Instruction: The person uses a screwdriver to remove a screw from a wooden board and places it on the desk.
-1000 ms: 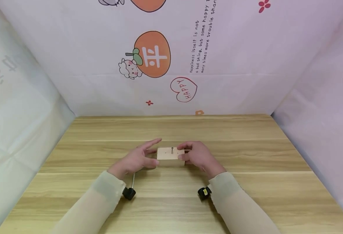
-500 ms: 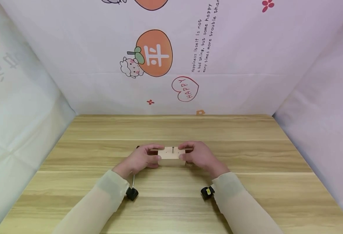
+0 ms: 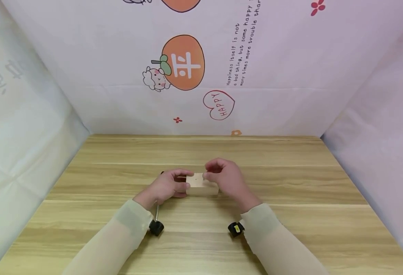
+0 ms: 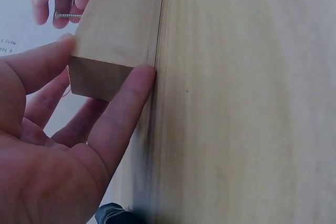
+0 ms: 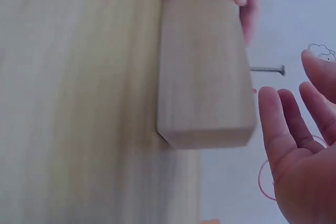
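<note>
A small pale wooden block lies on the wooden table, with a metal screw standing out of its top face. My left hand grips the block's left end, thumb on the near side and fingers on top and behind. My right hand hovers over the block's right half. Its fingers are loosely spread close around the screw and do not touch it. In the head view the right hand hides the screw.
A thin metal shaft lies on the table under my left wrist, beside a black wrist device. A second black device sits at my right wrist. Printed cloth walls close in the table's back and sides.
My left hand closed its fingers onto the block's left end. My right hand let go of the block's right end and rose over the top, beside the screw.
</note>
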The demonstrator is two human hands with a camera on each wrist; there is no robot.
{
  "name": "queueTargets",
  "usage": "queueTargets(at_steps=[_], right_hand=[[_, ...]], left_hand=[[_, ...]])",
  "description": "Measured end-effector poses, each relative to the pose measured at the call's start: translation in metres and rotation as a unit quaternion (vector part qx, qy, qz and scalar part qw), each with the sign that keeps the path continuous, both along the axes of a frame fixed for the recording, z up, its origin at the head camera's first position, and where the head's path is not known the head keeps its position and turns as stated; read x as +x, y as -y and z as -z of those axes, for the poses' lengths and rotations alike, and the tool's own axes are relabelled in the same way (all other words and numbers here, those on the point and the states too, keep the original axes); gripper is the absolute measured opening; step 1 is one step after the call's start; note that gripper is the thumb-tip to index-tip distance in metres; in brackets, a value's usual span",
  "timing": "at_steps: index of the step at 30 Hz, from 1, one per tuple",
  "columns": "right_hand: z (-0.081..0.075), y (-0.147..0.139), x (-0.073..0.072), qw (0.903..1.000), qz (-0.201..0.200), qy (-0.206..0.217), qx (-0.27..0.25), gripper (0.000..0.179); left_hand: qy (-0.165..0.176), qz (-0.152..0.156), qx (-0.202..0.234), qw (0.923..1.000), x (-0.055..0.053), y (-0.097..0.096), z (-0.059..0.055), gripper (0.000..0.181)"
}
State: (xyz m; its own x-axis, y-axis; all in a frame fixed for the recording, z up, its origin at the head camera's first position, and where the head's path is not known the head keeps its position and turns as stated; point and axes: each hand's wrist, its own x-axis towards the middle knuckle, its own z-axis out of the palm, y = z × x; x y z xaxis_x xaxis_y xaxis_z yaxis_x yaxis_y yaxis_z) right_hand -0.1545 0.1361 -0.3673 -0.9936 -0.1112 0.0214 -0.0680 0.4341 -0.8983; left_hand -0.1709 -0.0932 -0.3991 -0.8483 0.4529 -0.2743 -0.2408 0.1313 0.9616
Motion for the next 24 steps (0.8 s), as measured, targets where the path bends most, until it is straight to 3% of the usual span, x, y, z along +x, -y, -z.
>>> queueTargets(at_steps=[12,24], right_hand=[[0.0057,0.0114,-0.0018,0.9980,0.010,-0.017,0.061,0.006],[0.0076,0.0121,-0.0022,0.9978,-0.004,-0.042,0.050,0.007]], left_hand=[[0.003,-0.004,-0.007,1.0000,-0.0007,-0.0009,-0.0011,0.044],[0.000,-0.003,-0.001,1.0000,-0.0011,-0.0014,-0.0011,0.042]])
